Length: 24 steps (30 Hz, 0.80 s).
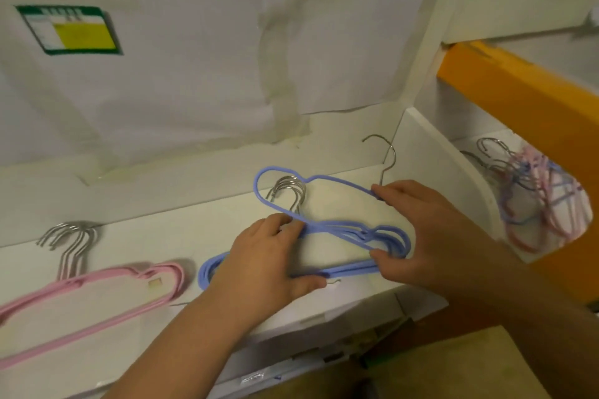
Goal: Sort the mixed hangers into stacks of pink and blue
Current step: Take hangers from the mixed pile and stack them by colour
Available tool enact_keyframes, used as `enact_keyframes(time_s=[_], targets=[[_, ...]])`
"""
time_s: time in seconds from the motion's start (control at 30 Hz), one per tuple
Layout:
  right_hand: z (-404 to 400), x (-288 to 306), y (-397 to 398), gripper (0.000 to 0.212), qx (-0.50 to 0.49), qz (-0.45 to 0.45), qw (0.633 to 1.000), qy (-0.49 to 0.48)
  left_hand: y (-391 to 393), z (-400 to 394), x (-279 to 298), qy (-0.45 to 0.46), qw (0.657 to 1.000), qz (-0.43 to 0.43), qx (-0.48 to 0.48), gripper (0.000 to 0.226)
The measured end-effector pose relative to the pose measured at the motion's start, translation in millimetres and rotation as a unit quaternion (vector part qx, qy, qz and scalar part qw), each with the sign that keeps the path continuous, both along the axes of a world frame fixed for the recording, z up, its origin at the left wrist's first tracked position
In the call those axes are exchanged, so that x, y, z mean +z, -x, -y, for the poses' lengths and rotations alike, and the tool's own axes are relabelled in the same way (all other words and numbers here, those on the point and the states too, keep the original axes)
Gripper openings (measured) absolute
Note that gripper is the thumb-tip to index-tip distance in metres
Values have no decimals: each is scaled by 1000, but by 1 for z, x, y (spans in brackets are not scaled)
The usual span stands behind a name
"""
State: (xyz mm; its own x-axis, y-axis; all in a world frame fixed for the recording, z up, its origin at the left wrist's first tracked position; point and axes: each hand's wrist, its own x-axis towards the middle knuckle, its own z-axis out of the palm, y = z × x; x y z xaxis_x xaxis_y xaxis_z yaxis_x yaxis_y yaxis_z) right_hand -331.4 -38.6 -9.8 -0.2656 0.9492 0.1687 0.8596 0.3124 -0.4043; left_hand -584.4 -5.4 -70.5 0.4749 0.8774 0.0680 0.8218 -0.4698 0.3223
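A stack of blue hangers (353,267) lies on the white shelf (162,246) at the middle. One more blue hangar (330,181) is tilted over that stack, its metal hook pointing up to the right. My right hand (424,233) grips this hanger near its hook, and its thumb touches the right end of the stack. My left hand (265,262) rests on the stack and holds the tilted hanger's lower bar between fingers and thumb. A stack of pink hangers (97,298) lies at the left.
A tangle of mixed pink and blue hangers (538,197) sits in a white compartment at the right, past a white divider wall (431,152). An orange beam (525,100) runs above it. Taped white sheets cover the back wall, with a green and yellow label (68,29).
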Motion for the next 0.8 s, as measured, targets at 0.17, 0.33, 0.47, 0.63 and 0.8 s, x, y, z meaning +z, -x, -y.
enact_keyframes(time_s=[0.17,0.33,0.47,0.63,0.8], targets=[[-14,-8,17,84,40,47,998,-1,70,11,14,-11,992,29,122,91],[-24,-24,50,79,105,97,989,38,123,37,29,-9,970,50,236,71],[-32,-38,61,80,134,119,982,64,142,57,30,6,963,53,264,65],[-32,-43,66,84,124,142,979,76,152,69,31,7,961,71,266,69],[-17,-36,66,84,75,154,981,92,153,67,32,-7,966,77,246,58]])
